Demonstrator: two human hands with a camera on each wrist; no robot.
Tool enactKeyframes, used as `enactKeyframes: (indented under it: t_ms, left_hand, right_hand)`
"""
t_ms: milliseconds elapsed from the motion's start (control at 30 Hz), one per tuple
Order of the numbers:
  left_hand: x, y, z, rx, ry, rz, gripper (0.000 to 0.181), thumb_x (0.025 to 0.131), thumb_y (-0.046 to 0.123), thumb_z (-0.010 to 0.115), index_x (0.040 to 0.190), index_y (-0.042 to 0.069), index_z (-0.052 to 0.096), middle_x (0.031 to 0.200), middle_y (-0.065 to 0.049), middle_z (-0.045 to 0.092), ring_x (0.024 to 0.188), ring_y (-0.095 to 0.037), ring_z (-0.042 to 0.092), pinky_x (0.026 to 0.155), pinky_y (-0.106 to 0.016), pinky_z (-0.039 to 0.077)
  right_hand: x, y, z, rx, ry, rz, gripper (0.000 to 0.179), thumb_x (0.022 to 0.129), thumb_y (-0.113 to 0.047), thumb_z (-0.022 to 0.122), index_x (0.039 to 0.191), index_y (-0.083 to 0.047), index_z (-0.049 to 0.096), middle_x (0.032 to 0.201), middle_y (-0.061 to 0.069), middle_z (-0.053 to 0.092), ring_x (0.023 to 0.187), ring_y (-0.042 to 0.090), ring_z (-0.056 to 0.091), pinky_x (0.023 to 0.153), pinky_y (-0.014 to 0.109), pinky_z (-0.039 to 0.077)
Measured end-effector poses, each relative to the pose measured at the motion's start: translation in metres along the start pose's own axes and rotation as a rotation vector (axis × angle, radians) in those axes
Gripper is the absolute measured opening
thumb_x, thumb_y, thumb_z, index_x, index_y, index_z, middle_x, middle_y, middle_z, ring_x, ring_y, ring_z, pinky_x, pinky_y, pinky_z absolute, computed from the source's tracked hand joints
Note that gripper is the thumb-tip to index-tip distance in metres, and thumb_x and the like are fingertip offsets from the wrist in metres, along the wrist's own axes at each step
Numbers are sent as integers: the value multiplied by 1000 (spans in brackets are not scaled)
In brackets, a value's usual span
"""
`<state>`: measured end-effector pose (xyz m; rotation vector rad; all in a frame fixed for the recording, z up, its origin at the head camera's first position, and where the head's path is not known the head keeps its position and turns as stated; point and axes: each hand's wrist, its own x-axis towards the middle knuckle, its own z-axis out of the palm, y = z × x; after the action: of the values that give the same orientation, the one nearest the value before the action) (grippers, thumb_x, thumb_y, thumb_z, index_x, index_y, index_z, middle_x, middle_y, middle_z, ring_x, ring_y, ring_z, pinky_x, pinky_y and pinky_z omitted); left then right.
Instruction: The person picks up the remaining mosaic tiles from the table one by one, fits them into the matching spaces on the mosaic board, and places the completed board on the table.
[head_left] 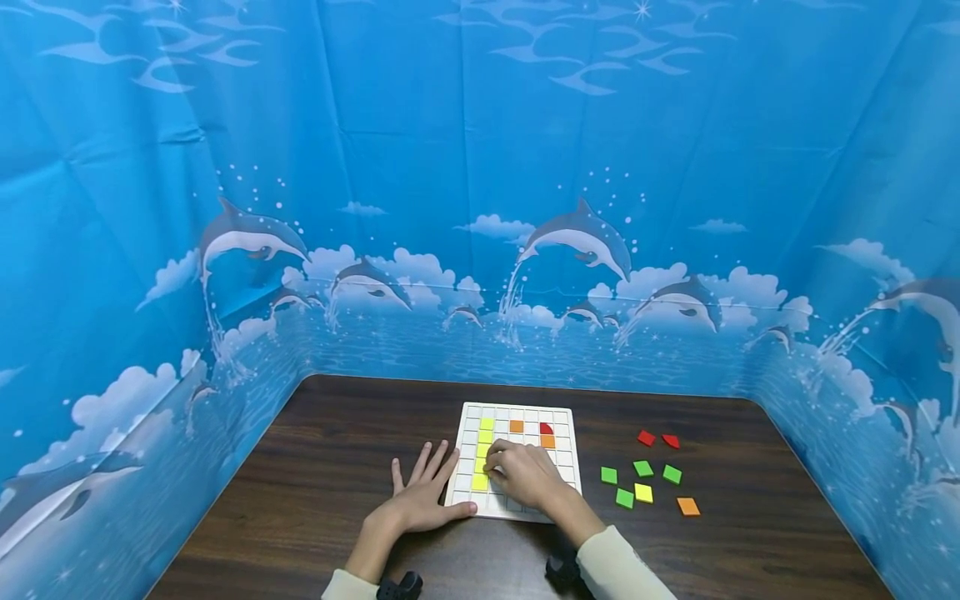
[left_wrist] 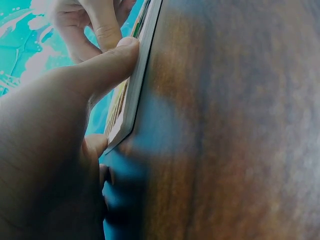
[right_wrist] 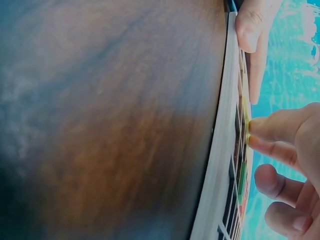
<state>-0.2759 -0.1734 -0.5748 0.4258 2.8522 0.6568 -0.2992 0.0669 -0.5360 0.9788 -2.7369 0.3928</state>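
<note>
A white grid board (head_left: 512,508) lies on the dark table, tilted slightly. Yellow square tiles (head_left: 483,437) form a column along its left part. My right hand (head_left: 527,477) is over the board, and its thumb and index fingertip pinch a yellow tile (right_wrist: 246,120) at the grid surface; the other fingers are curled. My left hand (head_left: 422,500) rests flat with fingers spread, left of the board, its thumb on the board's near-left edge. Farther up the grid sit an orange tile (head_left: 517,426), a red rounded piece (head_left: 545,428) and another orange tile (head_left: 547,442). My right hand hides some cells.
To the right of the board lie several loose green tiles (head_left: 642,468), a yellow tile (head_left: 643,493), an orange tile (head_left: 687,507) and two red pieces (head_left: 646,437). A blue dolphin-print curtain (head_left: 465,250) surrounds the wooden table (head_left: 337,450) at the back and sides.
</note>
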Motion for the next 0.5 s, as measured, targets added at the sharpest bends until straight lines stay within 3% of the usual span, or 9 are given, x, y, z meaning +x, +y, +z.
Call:
enactKeyframes:
  t_ms: [300,500]
  left_hand:
    - [-11,17,-19,-44,-24,-8,108,90,82,61,172,21,25,181,-12,13,168,-41,1,117,-85,-16]
    - [-10,12,-13,-48,-7,16,110,89,87,55,173,25,19,181,-11,9,167,-41,-2,115,-85,-20]
  right_hand:
    - [-6,2,-5,67,11,28,9,97,-22,79,102,-24,86,111,-7,75,89,11,74,63,23,53]
    - [-11,6,-9,73,14,48,8,97,-23,79,103,-24,83,102,-10,77,87,6,71,62,20,51]
